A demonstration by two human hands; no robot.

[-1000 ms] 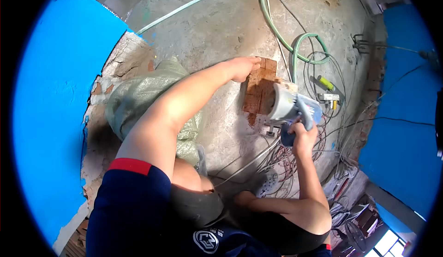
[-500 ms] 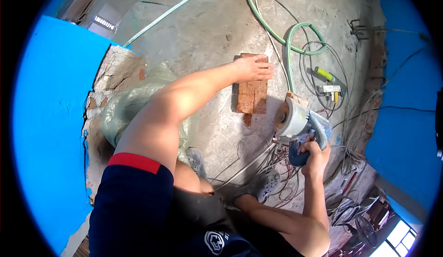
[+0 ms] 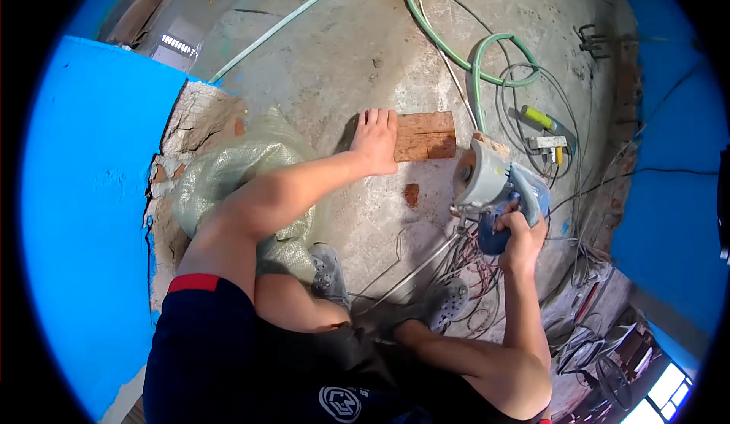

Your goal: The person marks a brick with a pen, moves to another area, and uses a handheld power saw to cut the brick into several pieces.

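My left hand (image 3: 375, 141) grips the left end of a reddish-brown brick (image 3: 426, 136), with its fingers around the far side and its thumb at the near edge. The brick lies crosswise on the concrete floor, and my hand hides its left end. My right hand (image 3: 520, 235) is wrapped round the handle of a blue and grey handheld disc cutter (image 3: 487, 184). The cutter's disc (image 3: 465, 170) faces the brick's right end from a short way off. Whether the disc is turning I cannot tell.
A pale green woven sack (image 3: 228, 165) slumps against the broken wall edge at left. Green hose (image 3: 477, 82) and thin cables cross the far floor. A yellow-green handled tool (image 3: 538, 117) and a white power strip (image 3: 547, 142) lie at right. Tangled wires (image 3: 479, 272) lie by my shoes.
The brick has turned from lengthwise to crosswise. My left hand has shifted from its far end to its left end. The cutter stays in my right hand, moved only slightly.
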